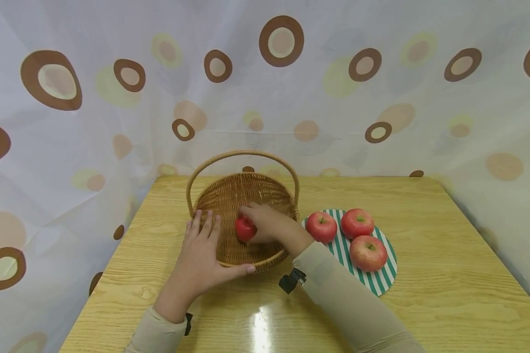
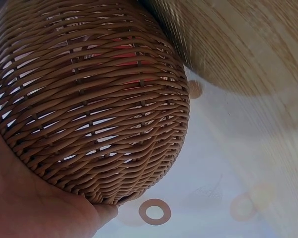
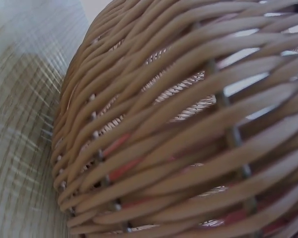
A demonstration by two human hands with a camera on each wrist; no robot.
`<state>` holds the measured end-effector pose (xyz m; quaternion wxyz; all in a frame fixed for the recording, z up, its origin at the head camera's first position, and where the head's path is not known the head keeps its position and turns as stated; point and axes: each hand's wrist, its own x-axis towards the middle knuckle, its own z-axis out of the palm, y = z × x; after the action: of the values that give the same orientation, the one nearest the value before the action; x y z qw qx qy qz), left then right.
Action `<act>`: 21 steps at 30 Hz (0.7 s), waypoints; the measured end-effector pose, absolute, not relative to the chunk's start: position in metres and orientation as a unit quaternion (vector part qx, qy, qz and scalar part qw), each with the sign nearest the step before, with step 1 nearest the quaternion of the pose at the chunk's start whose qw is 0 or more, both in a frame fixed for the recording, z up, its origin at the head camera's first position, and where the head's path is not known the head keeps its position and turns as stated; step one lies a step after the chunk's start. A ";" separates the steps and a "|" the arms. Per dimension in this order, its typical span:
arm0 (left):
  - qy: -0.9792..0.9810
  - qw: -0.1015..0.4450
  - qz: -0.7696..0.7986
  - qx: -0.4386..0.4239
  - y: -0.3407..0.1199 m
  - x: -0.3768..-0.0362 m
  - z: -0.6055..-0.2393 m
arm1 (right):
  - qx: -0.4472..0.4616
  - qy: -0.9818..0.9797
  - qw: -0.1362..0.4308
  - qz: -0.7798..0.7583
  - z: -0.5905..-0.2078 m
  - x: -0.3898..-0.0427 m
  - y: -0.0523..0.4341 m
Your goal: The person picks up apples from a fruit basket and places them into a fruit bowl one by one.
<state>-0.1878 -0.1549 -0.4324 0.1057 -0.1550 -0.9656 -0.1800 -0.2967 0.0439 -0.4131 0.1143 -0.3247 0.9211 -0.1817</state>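
Note:
A wicker basket (image 1: 229,193) with a tall arched handle stands on the table. My right hand (image 1: 267,223) reaches inside it and grips a red apple (image 1: 245,229) low in the basket. Spread over the basket's left side is my left hand (image 1: 203,262), its fingers straight and its thumb along the front rim. The left wrist view shows the left hand (image 2: 39,203) against the woven wall (image 2: 99,109). Through the weave, patches of red show in both wrist views. The right wrist view has only the basket's wall (image 3: 188,124) up close, hiding the right hand.
Right of the basket, three red apples (image 1: 321,226) lie on a round green-and-white striped mat (image 1: 386,267), partly beneath the right forearm. The wooden table (image 1: 441,274) meets a patterned curtain (image 1: 318,108) at the back and sides.

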 end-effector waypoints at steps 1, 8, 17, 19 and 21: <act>-0.966 0.105 -0.180 -0.155 -0.155 -0.188 -0.433 | -0.329 0.919 0.119 -0.183 -0.413 -0.296 0.044; -0.966 0.103 -0.179 -0.153 -0.156 -0.187 -0.433 | -0.369 0.901 0.136 -0.182 -0.413 -0.295 0.042; -0.967 0.105 -0.175 -0.153 -0.155 -0.185 -0.433 | -0.363 0.908 0.156 -0.138 -0.411 -0.289 0.042; -0.967 0.104 -0.174 -0.153 -0.155 -0.185 -0.433 | -0.359 0.910 0.162 -0.130 -0.410 -0.288 0.042; -0.967 0.104 -0.173 -0.153 -0.155 -0.186 -0.433 | -0.355 0.911 0.167 -0.129 -0.409 -0.287 0.042</act>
<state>-0.1856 -0.1554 -0.4333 0.1044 -0.1533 -0.9674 -0.1726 -0.2871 0.0418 -0.4090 0.1671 -0.3549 0.9107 -0.1293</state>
